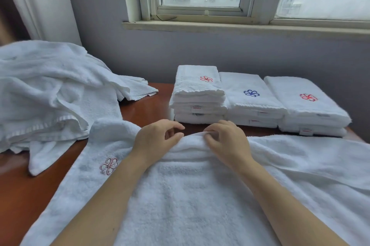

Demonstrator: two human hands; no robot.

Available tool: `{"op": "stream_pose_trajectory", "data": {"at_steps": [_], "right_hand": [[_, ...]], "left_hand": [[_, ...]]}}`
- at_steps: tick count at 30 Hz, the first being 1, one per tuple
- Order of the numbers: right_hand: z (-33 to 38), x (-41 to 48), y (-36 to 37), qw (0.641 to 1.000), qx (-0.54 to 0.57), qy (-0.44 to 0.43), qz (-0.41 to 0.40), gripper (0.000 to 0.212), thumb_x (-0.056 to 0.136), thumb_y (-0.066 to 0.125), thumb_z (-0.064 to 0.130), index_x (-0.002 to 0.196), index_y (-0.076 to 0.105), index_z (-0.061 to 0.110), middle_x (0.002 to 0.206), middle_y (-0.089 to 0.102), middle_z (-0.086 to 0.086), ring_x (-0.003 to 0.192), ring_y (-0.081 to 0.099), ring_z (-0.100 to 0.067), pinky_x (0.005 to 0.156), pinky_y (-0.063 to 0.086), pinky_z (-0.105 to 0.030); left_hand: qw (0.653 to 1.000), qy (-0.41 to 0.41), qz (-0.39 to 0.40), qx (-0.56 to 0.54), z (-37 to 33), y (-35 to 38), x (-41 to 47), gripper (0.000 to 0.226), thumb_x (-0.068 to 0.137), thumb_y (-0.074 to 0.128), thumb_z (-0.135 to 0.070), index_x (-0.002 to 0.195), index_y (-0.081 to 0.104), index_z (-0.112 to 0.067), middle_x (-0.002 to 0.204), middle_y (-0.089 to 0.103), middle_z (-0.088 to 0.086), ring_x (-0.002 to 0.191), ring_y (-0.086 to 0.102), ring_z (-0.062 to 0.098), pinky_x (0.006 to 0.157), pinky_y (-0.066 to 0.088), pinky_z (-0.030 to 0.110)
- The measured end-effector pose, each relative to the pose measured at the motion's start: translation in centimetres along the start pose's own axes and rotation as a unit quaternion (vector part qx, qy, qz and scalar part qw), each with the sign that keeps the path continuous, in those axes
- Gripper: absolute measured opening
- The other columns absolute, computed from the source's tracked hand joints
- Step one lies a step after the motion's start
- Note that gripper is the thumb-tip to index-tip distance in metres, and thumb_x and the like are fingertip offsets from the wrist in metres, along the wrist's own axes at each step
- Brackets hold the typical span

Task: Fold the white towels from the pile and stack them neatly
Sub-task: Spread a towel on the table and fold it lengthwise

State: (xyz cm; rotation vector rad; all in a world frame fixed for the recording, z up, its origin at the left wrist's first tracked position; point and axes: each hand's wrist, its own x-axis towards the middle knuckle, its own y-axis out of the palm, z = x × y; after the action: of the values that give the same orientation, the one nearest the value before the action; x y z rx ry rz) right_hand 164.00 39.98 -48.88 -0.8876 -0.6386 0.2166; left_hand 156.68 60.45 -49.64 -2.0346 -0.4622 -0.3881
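Towel (190,195) lies spread on counter (20,189), long axis left–right. Right grip (226,139) pinches the far hem at mid-length. Left grip (158,137) is curled just beside it, hold unclear. Hem equally near both.

Right hand (226,141) pinches towel (190,195) edge beside left hand (156,139).

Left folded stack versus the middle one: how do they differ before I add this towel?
The left stack stands taller, with more folded layers, than the middle stack. The left stack's top towel carries a red emblem; the middle stack's carries a blue one. The left stack looks narrower than the middle stack. Both are white, neatly folded, and sit side by side on the table near the wall.
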Motion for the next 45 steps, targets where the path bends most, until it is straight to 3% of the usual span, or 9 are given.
{"op": "stream_pose_trajectory", "data": {"at_steps": [5,7,11,15,20,25,33,39,45], "right_hand": [[0.3,-0.5,0.1,0.99,0.06,-0.067,-0.105,0.012,0.085,0.069,0.009,0.088,0.073,0.02,0.085,0.064,0.01,0.081,0.061,-0.016,0.073,0.049,-0.039],[0.4,-0.6,0.2,0.985,0.068,-0.081,-0.135,0.013,0.086,0.068,0.006,0.089,0.072,0.018,0.086,0.063,0.009,0.08,0.061,-0.017,0.072,0.049,-0.039],[1.0,-0.4,-0.2,0.975,0.089,-0.09,-0.183,0.011,0.091,0.064,0.007,0.091,0.071,0.015,0.087,0.063,0.005,0.079,0.061,-0.017,0.067,0.049,-0.035],[1.9,0.3,-1.0,0.967,0.101,-0.077,-0.222,0.01,0.095,0.06,0.013,0.095,0.069,0.018,0.09,0.062,0.008,0.081,0.06,-0.018,0.068,0.043,-0.029],[2.2,1.0,-2.7,0.961,0.101,-0.077,-0.247,0.008,0.094,0.061,0.013,0.094,0.068,0.017,0.091,0.062,0.004,0.086,0.061,-0.023,0.069,0.049,-0.036],[2.7,0.2,-2.8,0.969,0.083,-0.085,-0.216,0.008,0.092,0.063,0.012,0.092,0.069,0.017,0.093,0.063,0.004,0.088,0.061,-0.022,0.069,0.043,-0.03],[3.8,-3.3,-3.0,0.983,0.072,-0.08,-0.15,0.007,0.084,0.066,0.012,0.084,0.068,0.019,0.086,0.061,0.009,0.076,0.057,-0.013,0.059,0.036,-0.024],[3.6,-6.2,-2.7,0.99,-0.033,-0.105,0.091,0.013,0.08,0.058,0.032,0.073,0.066,0.025,0.072,0.059,0.01,0.066,0.052,-0.009,0.055,0.034,-0.025],[5.2,-5.7,-2.2,0.993,-0.025,-0.102,0.054,0.014,0.086,0.054,0.026,0.081,0.067,0.027,0.078,0.062,0.014,0.074,0.054,-0.008,0.055,0.039,-0.023]], "left_hand": [[0.996,0.028,0.078,0.014,-0.3,-0.3,0.2,0.033,0.095,0.058,-0.04,0.127,0.061,-0.039,0.117,0.06,-0.022,0.087,0.051,-0.005,0.079,0.046,0.023],[0.992,0.058,0.105,0.031,-0.6,-0.6,0.2,0.025,0.097,0.055,-0.033,0.119,0.068,-0.032,0.109,0.066,-0.019,0.099,0.053,0.001,0.088,0.044,0.029],[0.985,0.03,0.169,0.031,-0.9,-2.0,0.1,0.011,0.094,0.055,-0.034,0.104,0.06,-0.036,0.091,0.062,-0.019,0.086,0.057,0.005,0.075,0.043,0.028],[0.984,0.023,0.125,0.121,-1.3,-4.7,1.5,0.026,0.086,0.061,-0.03,0.111,0.056,-0.028,0.107,0.057,-0.011,0.1,0.056,0.015,0.078,0.045,0.033],[0.977,0.033,0.044,0.204,0.0,-9.2,1.7,0.039,0.075,0.077,-0.05,0.096,0.06,-0.022,0.09,0.061,-0.009,0.089,0.058,0.026,0.073,0.039,0.034],[0.983,0.026,0.054,0.174,1.4,-12.4,-0.3,0.037,0.063,0.081,-0.056,0.08,0.053,-0.038,0.076,0.053,-0.019,0.084,0.046,0.017,0.08,0.03,0.026],[0.967,-0.014,0.085,0.241,1.7,-13.3,-4.2,0.023,0.079,0.066,-0.02,0.076,0.047,-0.033,0.075,0.053,-0.013,0.073,0.051,0.014,0.057,0.028,0.021],[0.911,-0.134,0.283,0.267,0.8,-12.4,-7.3,0.022,0.076,0.066,-0.048,0.087,0.055,-0.031,0.094,0.059,-0.014,0.079,0.053,0.006,0.062,0.037,0.024],[0.958,-0.184,0.134,0.174,-0.8,-10.8,-7.7,0.029,0.086,0.051,-0.06,0.091,0.057,-0.032,0.097,0.059,-0.013,0.09,0.057,0.007,0.071,0.042,0.03]]}}
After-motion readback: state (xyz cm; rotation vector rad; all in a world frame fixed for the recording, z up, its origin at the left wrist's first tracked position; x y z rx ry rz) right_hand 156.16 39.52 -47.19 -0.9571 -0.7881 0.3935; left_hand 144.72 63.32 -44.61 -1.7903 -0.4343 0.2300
